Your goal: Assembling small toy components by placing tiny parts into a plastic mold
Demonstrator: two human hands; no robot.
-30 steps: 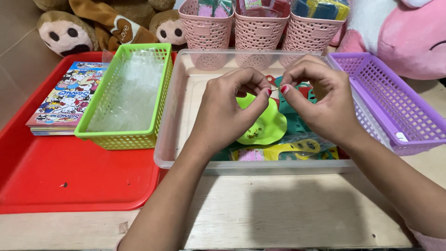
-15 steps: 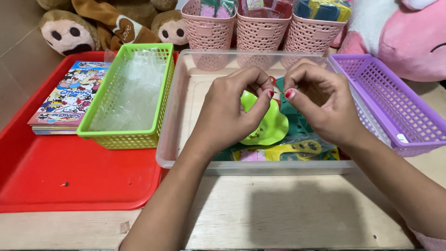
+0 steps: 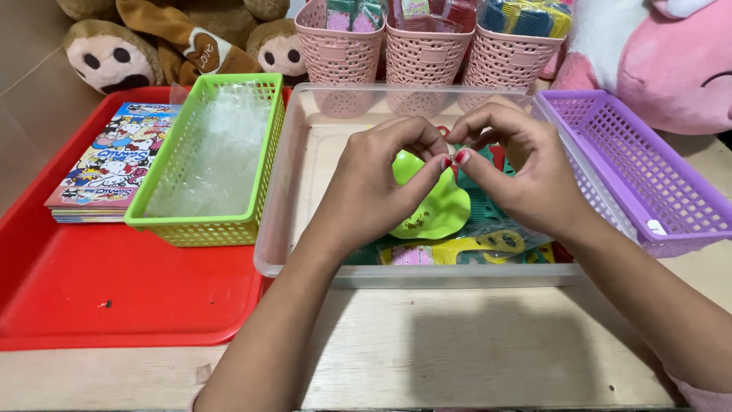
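Note:
My left hand [image 3: 377, 183] and my right hand [image 3: 518, 168] meet over a clear plastic tray [image 3: 297, 191], fingertips pinched together on a small thin item that I cannot make out. Under them in the tray lies a lime green plastic piece [image 3: 438, 210], with green [image 3: 488, 214], yellow [image 3: 488, 246] and pink [image 3: 412, 255] combs or similar flat pieces around it. Both hands hover a little above these pieces.
A green basket [image 3: 263, 145] lined with clear plastic sits on a red tray [image 3: 114, 290] beside a stack of sticker books [image 3: 114, 164]. A purple basket [image 3: 640, 168] stands right. Three pink baskets [image 3: 423, 53] and plush toys [image 3: 152, 46] line the back.
Both hands have stayed pinched together over the tray, drifting slightly away from me; the fingers shifted a little on the small item.

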